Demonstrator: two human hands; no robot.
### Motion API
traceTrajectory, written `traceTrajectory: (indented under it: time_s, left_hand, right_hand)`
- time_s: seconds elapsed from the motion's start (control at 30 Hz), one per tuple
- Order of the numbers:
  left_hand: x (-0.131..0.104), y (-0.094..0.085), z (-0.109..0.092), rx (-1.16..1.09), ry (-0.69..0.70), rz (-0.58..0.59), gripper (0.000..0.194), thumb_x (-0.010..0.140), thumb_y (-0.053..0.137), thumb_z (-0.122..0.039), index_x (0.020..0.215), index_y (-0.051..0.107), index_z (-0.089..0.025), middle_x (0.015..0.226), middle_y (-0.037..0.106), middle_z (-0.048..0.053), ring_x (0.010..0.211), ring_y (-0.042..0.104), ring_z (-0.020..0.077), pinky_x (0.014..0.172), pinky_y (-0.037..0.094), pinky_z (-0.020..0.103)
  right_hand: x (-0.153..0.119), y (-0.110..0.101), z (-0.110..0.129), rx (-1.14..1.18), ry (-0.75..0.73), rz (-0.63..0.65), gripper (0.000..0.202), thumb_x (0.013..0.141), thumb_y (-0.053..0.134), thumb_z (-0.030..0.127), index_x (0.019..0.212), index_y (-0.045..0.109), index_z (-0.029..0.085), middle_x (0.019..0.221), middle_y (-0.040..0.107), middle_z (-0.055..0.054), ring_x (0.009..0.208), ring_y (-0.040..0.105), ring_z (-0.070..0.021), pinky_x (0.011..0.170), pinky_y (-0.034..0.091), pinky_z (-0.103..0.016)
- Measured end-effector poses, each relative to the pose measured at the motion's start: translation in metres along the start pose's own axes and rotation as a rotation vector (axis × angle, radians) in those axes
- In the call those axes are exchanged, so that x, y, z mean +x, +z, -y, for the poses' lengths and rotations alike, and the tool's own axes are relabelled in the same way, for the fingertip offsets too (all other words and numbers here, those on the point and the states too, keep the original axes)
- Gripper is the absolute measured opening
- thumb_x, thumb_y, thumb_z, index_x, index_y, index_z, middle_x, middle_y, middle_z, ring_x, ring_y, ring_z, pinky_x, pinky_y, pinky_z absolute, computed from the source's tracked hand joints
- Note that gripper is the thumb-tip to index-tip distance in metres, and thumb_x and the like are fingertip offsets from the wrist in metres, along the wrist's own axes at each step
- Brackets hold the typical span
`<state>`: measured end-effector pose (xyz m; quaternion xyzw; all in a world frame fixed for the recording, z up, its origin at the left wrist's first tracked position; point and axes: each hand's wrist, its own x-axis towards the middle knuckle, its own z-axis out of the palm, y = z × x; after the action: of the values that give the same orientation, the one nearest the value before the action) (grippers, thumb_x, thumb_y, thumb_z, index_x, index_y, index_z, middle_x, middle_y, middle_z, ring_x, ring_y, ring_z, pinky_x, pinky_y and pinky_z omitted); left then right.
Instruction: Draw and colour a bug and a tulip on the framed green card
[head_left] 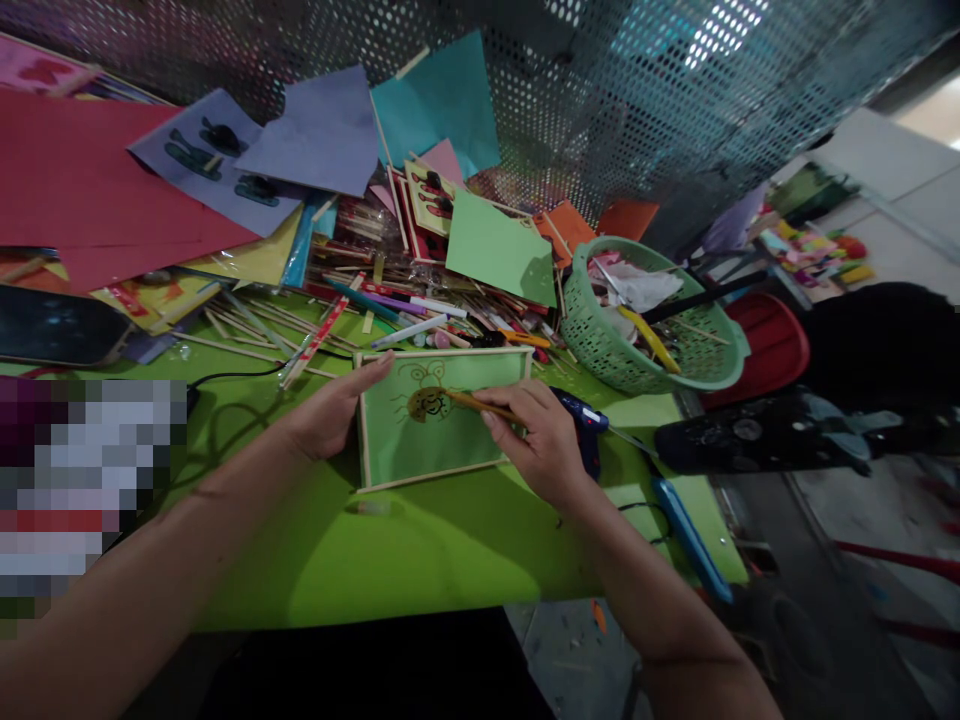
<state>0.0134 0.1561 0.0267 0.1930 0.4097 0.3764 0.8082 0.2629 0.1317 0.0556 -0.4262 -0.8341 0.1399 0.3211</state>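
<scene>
left hand (pixel 330 410) flat, fingers together, pressing left edge of framed green card (pixel 439 420) on green table (pixel 390 550). right hand (pixel 544 440) fingers pinched on brush (pixel 480 403), tip on bug drawing (pixel 427 402). glue gun (pixel 585 425) just behind rt hand.

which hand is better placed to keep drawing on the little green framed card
Right. The right hand already grips the brush, its tip on the drawing in the framed green card. The left hand lies flat against the card's left edge, probably steadying it.
</scene>
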Motion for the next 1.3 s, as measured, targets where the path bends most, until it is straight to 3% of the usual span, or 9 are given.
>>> traceTrajectory:
  time_s: [0.2, 0.3, 0.5, 0.63, 0.83, 1.3]
  left_hand:
    - [0.0005, -0.0003, -0.0008, 0.008, -0.007, -0.005, 0.057, 0.094, 0.056, -0.044, 0.139, 0.054, -0.009, 0.1, 0.08, 0.012, 0.09, 0.077, 0.0268, 0.101, 0.054, 0.045]
    - [-0.0013, 0.0019, -0.0019, 0.022, 0.004, -0.046, 0.053, 0.094, 0.055, -0.042, 0.137, 0.057, -0.01, 0.094, 0.081, 0.01, 0.087, 0.078, 0.0266, 0.1, 0.054, 0.044]
    - [-0.0036, 0.004, -0.0027, 0.046, 0.033, -0.043, 0.053, 0.088, 0.063, -0.044, 0.13, 0.063, -0.012, 0.108, 0.078, 0.016, 0.102, 0.074, 0.032, 0.099, 0.055, 0.046]
    - [-0.0045, 0.0059, -0.0035, 0.034, 0.023, -0.08, 0.052, 0.09, 0.06, -0.043, 0.131, 0.062, -0.011, 0.104, 0.079, 0.014, 0.101, 0.075, 0.0309, 0.102, 0.053, 0.045]
    - [-0.0046, 0.0051, -0.0025, 0.007, 0.02, 0.002, 0.054, 0.093, 0.058, -0.043, 0.134, 0.058, -0.008, 0.106, 0.079, 0.014, 0.106, 0.073, 0.0296, 0.105, 0.05, 0.045]
    - [-0.0026, 0.001, -0.0011, -0.01, -0.007, 0.027, 0.055, 0.091, 0.061, -0.046, 0.131, 0.061, -0.008, 0.099, 0.08, 0.012, 0.1, 0.075, 0.0293, 0.104, 0.051, 0.044]
  right_hand:
    - [-0.0003, -0.0002, -0.0007, 0.007, -0.017, 0.001, 0.019, 0.093, 0.058, 0.017, 0.108, 0.068, 0.022, 0.093, 0.07, -0.005, 0.089, 0.061, -0.0203, 0.078, 0.049, -0.035]
    - [-0.0003, -0.0002, -0.0005, -0.007, -0.012, -0.012, 0.018, 0.093, 0.058, 0.018, 0.108, 0.068, 0.022, 0.092, 0.07, -0.005, 0.088, 0.061, -0.0206, 0.077, 0.049, -0.035]
    - [-0.0003, -0.0004, 0.0009, -0.007, 0.0, 0.023, 0.019, 0.093, 0.057, 0.019, 0.107, 0.068, 0.023, 0.091, 0.069, -0.005, 0.087, 0.061, -0.0211, 0.076, 0.05, -0.036]
    - [-0.0003, -0.0006, 0.0007, -0.014, 0.004, 0.003, 0.018, 0.093, 0.057, 0.019, 0.107, 0.068, 0.023, 0.092, 0.07, -0.005, 0.088, 0.061, -0.0212, 0.077, 0.049, -0.036]
    - [-0.0005, 0.0001, 0.0012, -0.011, -0.004, 0.021, 0.018, 0.093, 0.058, 0.019, 0.108, 0.069, 0.021, 0.091, 0.069, -0.006, 0.087, 0.06, -0.0208, 0.076, 0.049, -0.035]
    - [-0.0007, -0.0005, 0.0014, -0.01, -0.003, 0.021, 0.019, 0.093, 0.058, 0.019, 0.108, 0.069, 0.023, 0.09, 0.069, -0.005, 0.086, 0.061, -0.0208, 0.076, 0.05, -0.036]
